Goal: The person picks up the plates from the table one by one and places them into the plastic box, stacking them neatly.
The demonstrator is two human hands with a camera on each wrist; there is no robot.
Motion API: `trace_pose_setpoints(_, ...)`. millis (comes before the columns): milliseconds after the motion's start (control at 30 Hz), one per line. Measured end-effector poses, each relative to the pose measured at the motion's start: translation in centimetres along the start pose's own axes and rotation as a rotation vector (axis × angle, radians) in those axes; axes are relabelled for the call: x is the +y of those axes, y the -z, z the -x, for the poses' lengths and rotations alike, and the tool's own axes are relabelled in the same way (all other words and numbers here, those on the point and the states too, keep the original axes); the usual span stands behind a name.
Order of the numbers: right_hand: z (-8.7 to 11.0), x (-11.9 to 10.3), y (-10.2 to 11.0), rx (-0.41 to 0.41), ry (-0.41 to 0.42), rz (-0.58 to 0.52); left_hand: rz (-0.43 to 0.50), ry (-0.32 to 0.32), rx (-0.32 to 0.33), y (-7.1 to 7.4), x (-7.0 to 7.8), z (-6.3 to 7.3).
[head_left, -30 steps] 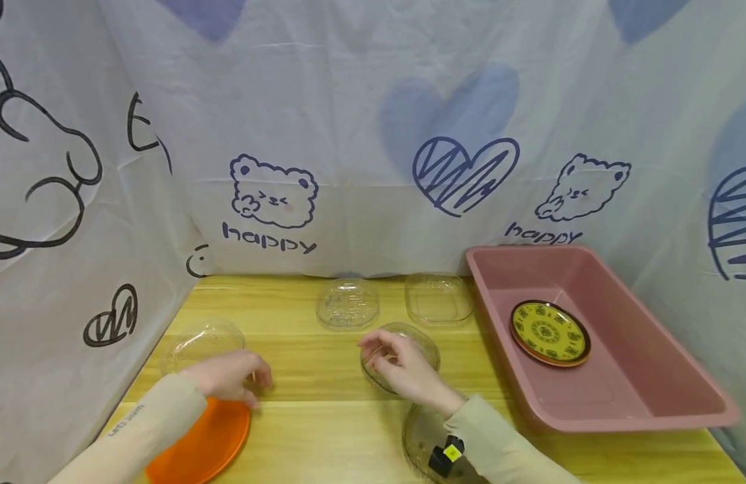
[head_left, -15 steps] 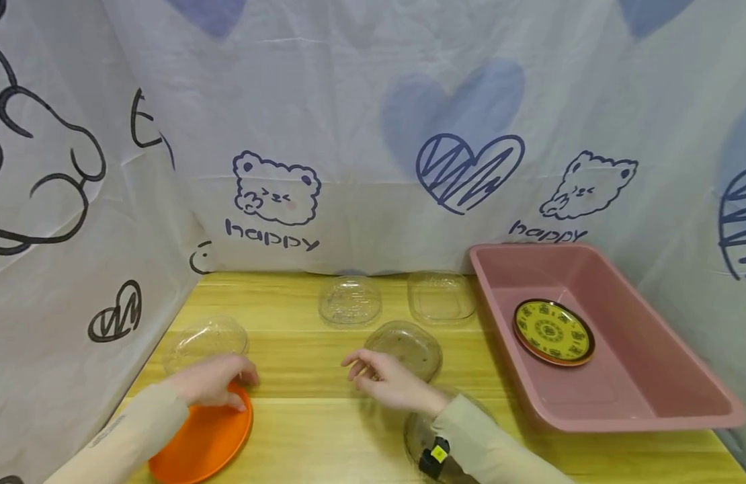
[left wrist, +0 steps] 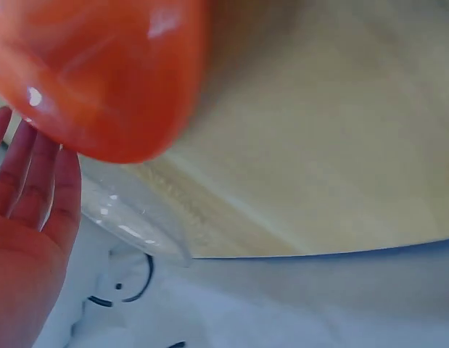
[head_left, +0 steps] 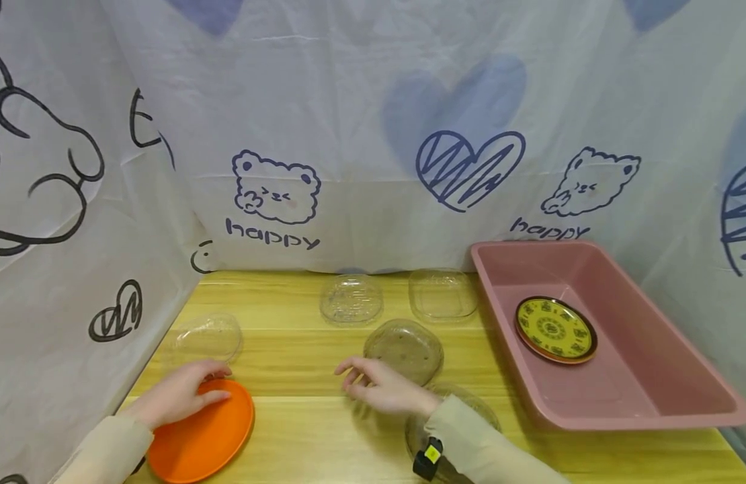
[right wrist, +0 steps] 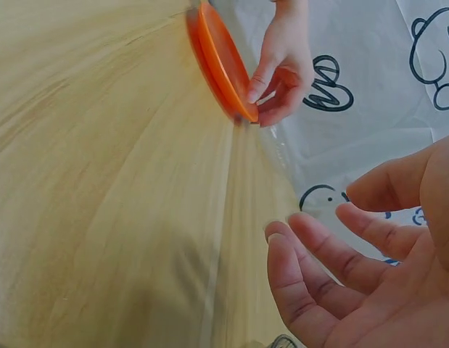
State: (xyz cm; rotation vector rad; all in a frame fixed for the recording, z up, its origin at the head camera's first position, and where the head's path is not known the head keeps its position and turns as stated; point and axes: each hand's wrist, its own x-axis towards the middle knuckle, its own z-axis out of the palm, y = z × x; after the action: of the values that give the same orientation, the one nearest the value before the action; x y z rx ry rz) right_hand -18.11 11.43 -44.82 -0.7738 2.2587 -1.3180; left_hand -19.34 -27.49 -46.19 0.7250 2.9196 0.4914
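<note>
An orange plate lies at the front left of the wooden table. My left hand is at its far rim, thumb over the top side and fingers along the outer edge, pinching it. In the left wrist view the fingertips meet the underside edge of the plate. The right wrist view shows the thumb and fingers on either side of the rim. My right hand hovers over the table with loosely bent fingers, holding nothing, near a brownish clear plate. A similar see-through dish is partly covered by the right forearm.
A pink tub on the right holds a yellow patterned plate, with an orange edge showing beneath. Clear plastic dishes stand at the back: a round one and a squarish one. Another clear dish is behind the left hand.
My left hand has moved left and back onto the orange plate's rim, taking hold of it. My right hand has drifted left and slightly nearer, away from over the brownish plate.
</note>
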Motion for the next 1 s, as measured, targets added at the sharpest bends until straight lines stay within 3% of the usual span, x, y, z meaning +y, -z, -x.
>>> trace_pose_setpoints(267, 0.0, 0.0, -0.2, -0.022, 0.002, -0.05, 0.014, 0.116, 0.062, -0.6, -1.3, 1.6)
trace_pose_setpoints(533, -0.4, -0.2, -1.1, 0.005, -0.04, -0.176, 0.097, 0.251, -0.004, -0.1, -2.2, 2.4)
trace_pose_setpoints(733, -0.9, -0.5, -2.0, 0.059, -0.096, -0.309, 0.216, 0.257, -0.067, 0.0, -2.6, 2.7)
trace_pose_setpoints(1000, -1.4, -0.1, -2.7, 0.102, -0.146, -0.432, 0.344, 0.217, -0.15, 0.1, -3.1, 2.3)
